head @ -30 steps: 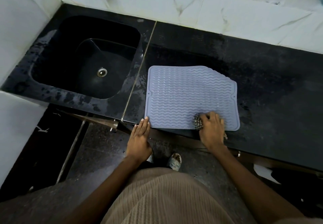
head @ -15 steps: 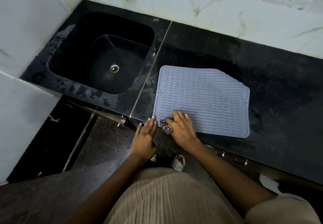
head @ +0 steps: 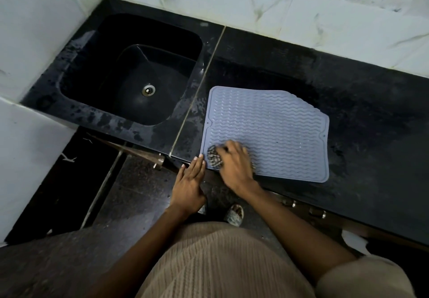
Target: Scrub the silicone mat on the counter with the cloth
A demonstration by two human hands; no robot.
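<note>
While the left hand (head: 188,182), fingers straight, braces the silicone mat (head: 274,130) at its near-left corner, the right hand (head: 234,165) grips the cloth (head: 214,158) there, mid-scrub; next, probably sweep farther across the mat.

Left hand (head: 189,182) lay flat, fingers straight and together, fingertips at the near left corner of the mat (head: 274,125). Right hand (head: 234,165) pressed down, fingers curled round the bunched cloth (head: 214,158). Both forearms reached forward, bare.
</note>
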